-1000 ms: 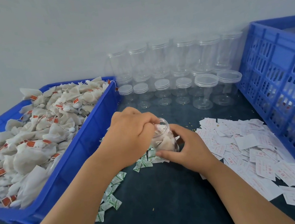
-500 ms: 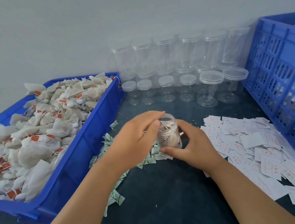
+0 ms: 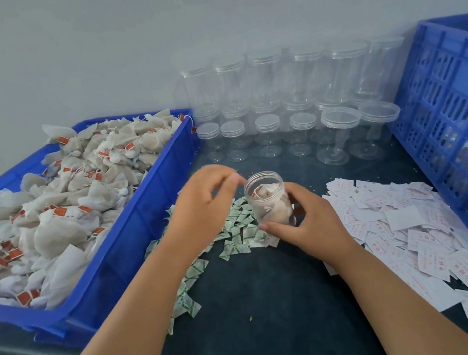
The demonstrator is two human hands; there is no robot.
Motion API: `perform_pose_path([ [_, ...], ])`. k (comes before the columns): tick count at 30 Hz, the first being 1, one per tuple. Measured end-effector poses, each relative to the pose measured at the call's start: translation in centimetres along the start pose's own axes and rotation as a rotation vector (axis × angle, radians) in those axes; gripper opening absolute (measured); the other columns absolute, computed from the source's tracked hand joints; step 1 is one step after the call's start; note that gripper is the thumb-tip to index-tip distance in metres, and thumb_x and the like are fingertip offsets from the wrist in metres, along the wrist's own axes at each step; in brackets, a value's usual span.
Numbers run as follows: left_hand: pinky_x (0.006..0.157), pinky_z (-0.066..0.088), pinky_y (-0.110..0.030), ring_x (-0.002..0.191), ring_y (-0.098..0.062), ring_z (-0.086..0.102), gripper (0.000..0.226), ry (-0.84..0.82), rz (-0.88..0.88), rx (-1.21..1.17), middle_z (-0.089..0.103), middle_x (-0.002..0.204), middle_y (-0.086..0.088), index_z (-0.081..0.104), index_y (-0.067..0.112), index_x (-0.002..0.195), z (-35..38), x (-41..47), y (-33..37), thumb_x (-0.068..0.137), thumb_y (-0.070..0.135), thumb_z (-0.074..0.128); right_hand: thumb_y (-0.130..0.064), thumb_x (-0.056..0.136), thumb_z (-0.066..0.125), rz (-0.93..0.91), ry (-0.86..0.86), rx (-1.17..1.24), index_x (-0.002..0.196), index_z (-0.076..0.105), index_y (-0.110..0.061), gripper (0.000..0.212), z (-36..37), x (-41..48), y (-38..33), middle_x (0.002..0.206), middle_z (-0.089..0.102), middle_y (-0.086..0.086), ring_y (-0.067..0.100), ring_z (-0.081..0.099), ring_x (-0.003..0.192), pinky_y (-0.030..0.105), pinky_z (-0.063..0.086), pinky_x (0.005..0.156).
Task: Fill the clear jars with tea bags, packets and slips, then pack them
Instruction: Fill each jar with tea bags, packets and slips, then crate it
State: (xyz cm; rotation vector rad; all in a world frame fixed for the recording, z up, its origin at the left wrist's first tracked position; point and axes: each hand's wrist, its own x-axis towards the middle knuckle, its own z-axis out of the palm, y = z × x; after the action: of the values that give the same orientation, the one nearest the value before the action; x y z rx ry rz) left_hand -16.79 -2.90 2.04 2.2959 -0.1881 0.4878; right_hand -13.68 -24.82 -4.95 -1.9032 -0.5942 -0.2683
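jar [image 3: 269, 202] — upright, mouth open, mid-table [image 3: 255, 292], tea bags [image 3: 269, 214] inside | my right hand [image 3: 309, 224] wraps its lower half, thumb in front | my left hand [image 3: 204, 207] hovers just left of the mouth — fingers slack, gripping nothing | green packets [image 3: 239, 227] around the base | slips [image 3: 408, 215] right | blue tray [image 3: 133, 228] left

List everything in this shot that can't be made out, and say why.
Left hand, head view: fingertips motion-blurred beside the jar mouth; whether they pinch anything is unclear.
Jar: tea bags overlap inside, and the right hand covers its base; no count possible.
White slips and green packets: print too small to read.
Right blue crate: cut off by the frame edge; its lattice wall hides the contents.
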Motion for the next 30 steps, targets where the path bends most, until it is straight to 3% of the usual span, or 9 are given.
perform_pose_path([
  [1, 0.081, 0.043, -0.006, 0.099, 0.010, 0.062, 0.016, 0.030, -0.069, 0.024, 0.068, 0.105, 0.030, 0.072, 0.042, 0.098, -0.4, 0.1, -0.7, 0.102, 0.043, 0.056, -0.062, 0.072, 0.087, 0.008, 0.015, -0.003, 0.118, 0.063, -0.053, 0.053, -0.1, 0.0, 0.1, 0.111, 0.074, -0.025, 0.004, 0.071, 0.098, 0.016, 0.055, 0.074],
  [3, 0.085, 0.053, -0.021, 0.091, 0.006, 0.065, 0.007, -0.168, -0.218, 0.221, 0.071, 0.099, 0.024, 0.070, 0.042, 0.104, -0.8, 0.1, -2.3, 0.098, 0.039, 0.068, -0.065, 0.072, 0.086, 0.030, 0.048, -0.001, 0.115, 0.061, -0.059, 0.051, -0.2, 0.1, 0.2, 0.111, 0.073, -0.028, 0.001, 0.071, 0.099, 0.014, 0.055, 0.075],
  [6, 0.089, 0.056, -0.032, 0.095, -0.001, 0.064, 0.032, -0.439, -0.303, 0.439, 0.067, 0.101, 0.020, 0.070, 0.038, 0.118, 0.7, -1.2, -4.3, 0.089, 0.050, 0.078, -0.068, 0.070, 0.083, 0.065, 0.076, -0.003, 0.112, 0.059, -0.063, 0.049, -0.2, 0.2, 0.2, 0.112, 0.073, -0.030, -0.001, 0.070, 0.101, 0.016, 0.055, 0.077],
  [12, 0.067, 0.046, -0.026, 0.082, -0.001, 0.060, 0.020, -0.260, -0.273, 0.415, 0.065, 0.087, 0.018, 0.069, 0.037, 0.096, 2.8, -1.5, -5.9, 0.086, 0.052, 0.079, -0.071, 0.069, 0.081, 0.098, 0.068, 0.003, 0.117, 0.064, -0.049, 0.055, -0.2, 0.1, 0.3, 0.112, 0.074, -0.029, -0.003, 0.070, 0.102, 0.015, 0.053, 0.078],
  [16, 0.068, 0.047, -0.029, 0.081, -0.002, 0.059, 0.020, -0.129, -0.212, 0.347, 0.061, 0.088, 0.015, 0.061, 0.035, 0.080, 3.2, -1.5, -5.9, 0.090, 0.043, 0.076, -0.070, 0.069, 0.081, 0.117, 0.079, 0.009, 0.116, 0.063, -0.049, 0.055, -0.3, 0.1, 0.3, 0.111, 0.072, -0.031, -0.004, 0.070, 0.101, 0.017, 0.053, 0.078],
  [19, 0.065, 0.050, -0.031, 0.075, -0.003, 0.063, 0.020, -0.023, -0.249, 0.214, 0.067, 0.081, 0.012, 0.058, 0.030, 0.084, 2.9, -1.0, -5.4, 0.097, 0.037, 0.072, -0.073, 0.068, 0.080, 0.116, 0.078, -0.007, 0.118, 0.063, -0.050, 0.057, -0.3, 0.1, 0.3, 0.113, 0.071, -0.033, -0.005, 0.069, 0.102, 0.014, 0.052, 0.076],
  [24, 0.066, 0.049, -0.007, 0.084, 0.006, 0.069, 0.020, 0.174, -0.235, -0.172, 0.076, 0.091, 0.018, 0.065, 0.035, 0.105, 0.7, 0.0, -1.4, 0.091, 0.036, 0.080, -0.068, 0.070, 0.084, 0.062, 0.030, -0.026, 0.113, 0.061, -0.055, 0.050, -0.2, 0.1, -0.1, 0.109, 0.072, -0.031, -0.002, 0.069, 0.099, 0.011, 0.052, 0.076],
  [27, 0.067, 0.048, -0.005, 0.084, 0.006, 0.072, 0.014, 0.148, -0.084, -0.288, 0.077, 0.091, 0.023, 0.074, 0.039, 0.102, -0.4, 0.3, 1.7, 0.089, 0.039, 0.081, -0.063, 0.072, 0.087, 0.035, 0.008, -0.010, 0.115, 0.062, -0.054, 0.051, -0.1, 0.1, -0.3, 0.110, 0.074, -0.028, 0.000, 0.070, 0.099, 0.012, 0.053, 0.077],
  [30, 0.072, 0.046, -0.007, 0.088, 0.007, 0.068, 0.009, -0.022, 0.008, -0.173, 0.075, 0.093, 0.022, 0.079, 0.040, 0.096, -0.2, 0.8, 3.3, 0.088, 0.040, 0.082, -0.058, 0.073, 0.089, -0.006, 0.013, 0.013, 0.117, 0.064, -0.055, 0.051, -0.2, 0.0, -0.5, 0.109, 0.074, -0.025, 0.003, 0.071, 0.097, 0.012, 0.053, 0.075],
])
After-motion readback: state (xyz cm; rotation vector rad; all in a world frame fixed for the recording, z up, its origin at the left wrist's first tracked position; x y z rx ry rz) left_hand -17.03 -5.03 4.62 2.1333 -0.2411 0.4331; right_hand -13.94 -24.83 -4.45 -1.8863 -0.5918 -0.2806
